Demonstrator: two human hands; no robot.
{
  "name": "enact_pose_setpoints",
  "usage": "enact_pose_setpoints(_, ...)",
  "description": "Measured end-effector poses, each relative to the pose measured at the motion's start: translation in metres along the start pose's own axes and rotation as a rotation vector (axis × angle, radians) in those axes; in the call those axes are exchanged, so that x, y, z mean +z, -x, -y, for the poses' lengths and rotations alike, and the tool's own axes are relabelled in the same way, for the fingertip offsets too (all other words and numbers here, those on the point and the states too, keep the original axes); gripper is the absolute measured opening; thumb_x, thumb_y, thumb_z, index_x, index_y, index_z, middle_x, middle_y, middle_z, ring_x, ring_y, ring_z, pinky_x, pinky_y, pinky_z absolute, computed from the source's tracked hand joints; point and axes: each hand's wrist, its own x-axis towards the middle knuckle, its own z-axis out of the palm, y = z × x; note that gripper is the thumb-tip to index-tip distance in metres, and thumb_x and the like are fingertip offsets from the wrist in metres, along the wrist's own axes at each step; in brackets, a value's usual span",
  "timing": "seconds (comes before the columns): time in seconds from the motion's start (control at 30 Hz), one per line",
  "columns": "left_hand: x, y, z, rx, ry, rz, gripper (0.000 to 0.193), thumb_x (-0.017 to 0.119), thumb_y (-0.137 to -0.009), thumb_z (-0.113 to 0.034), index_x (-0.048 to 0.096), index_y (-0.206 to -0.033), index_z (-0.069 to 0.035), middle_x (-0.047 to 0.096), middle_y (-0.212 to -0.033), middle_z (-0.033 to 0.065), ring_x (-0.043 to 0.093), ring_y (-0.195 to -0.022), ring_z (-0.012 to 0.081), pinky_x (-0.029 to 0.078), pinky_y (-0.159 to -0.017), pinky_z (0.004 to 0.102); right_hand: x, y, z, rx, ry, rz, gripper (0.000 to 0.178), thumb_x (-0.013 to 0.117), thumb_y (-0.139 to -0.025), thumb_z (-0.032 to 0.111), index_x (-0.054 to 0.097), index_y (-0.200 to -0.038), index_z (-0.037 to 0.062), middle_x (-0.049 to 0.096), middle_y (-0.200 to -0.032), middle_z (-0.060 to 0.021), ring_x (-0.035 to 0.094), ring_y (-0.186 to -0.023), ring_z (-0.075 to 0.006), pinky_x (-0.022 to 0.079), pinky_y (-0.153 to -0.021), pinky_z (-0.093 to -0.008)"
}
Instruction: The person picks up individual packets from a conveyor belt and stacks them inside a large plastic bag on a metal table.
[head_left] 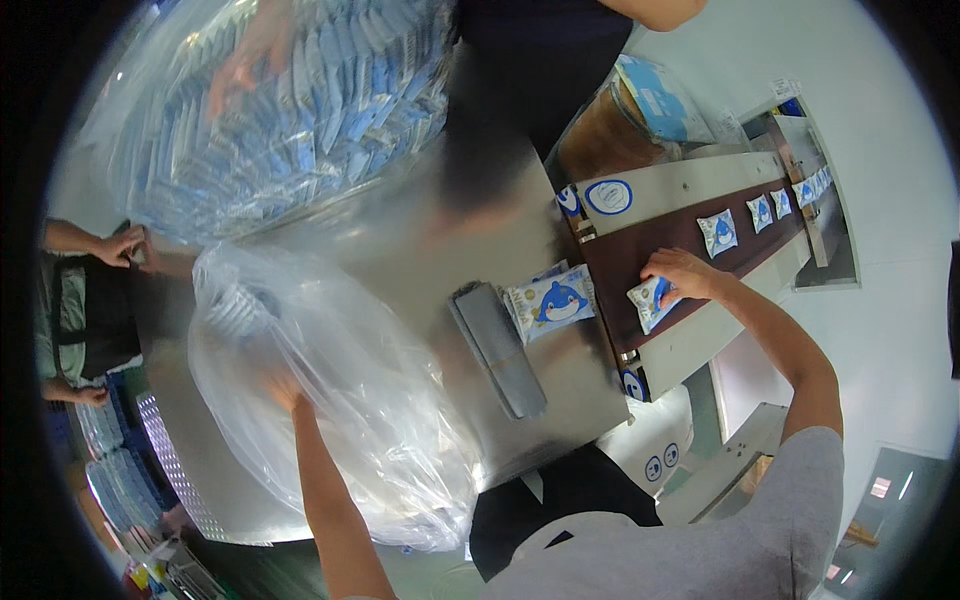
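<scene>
On the brown conveyor belt (670, 235), my right hand (684, 276) is closed on a small white-and-blue packet (650, 304) printed with a whale-like figure. My left hand (284, 388) reaches into a large clear plastic bag (370, 400) on the metal table. Film blurs its fingers, so their hold cannot be made out. Farther inside that bag, a row of packets (240, 308) shows faintly. Two packets overlap at the belt's end; the upper packet (553, 302) lies face up beside a folded grey stack (497, 348), which looks banded.
More packets (717, 232) come along the belt from a wall opening (835, 200). At the back left stands a big clear bag (290, 110) full of packets, with another person's hand (250, 55) at it. Another person's hands (122, 245) show at the left. A brown drum (610, 135) stands behind.
</scene>
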Motion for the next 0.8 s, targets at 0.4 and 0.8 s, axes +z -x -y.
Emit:
enact_pose_setpoints(0.4, 0.001, -0.003, 0.000, 0.034, -0.020, 0.005, 0.056, 0.034, -0.098, -0.039, 0.023, -0.143, -0.008, 0.035, -0.139, 0.0184, 0.040, -0.124, 0.0310, 0.031, -0.103, 0.0381, -0.009, -0.158, 0.106, 0.022, -0.019, 0.342, 0.102, 0.084, -0.043, 0.039, 0.040, -0.126, -0.0010, 0.042, -0.125, -0.0185, 0.038, -0.119, -0.0347, 0.033, -0.097, -0.0460)
enact_pose_setpoints(0.8, 0.004, -0.018, 0.004, -0.107, 0.115, 0.011, 0.055, 0.039, -0.095, -0.027, 0.026, -0.142, -0.003, 0.029, -0.144, 0.0198, 0.028, -0.134, 0.0311, 0.020, -0.111, 0.0369, 0.064, -0.031, 0.208, 0.351, -0.057, -0.229, 0.070, 0.078, -0.053, 0.025, 0.049, -0.111, -0.0006, 0.058, -0.107, -0.0176, 0.057, -0.101, -0.0308, 0.042, -0.093, -0.0398)
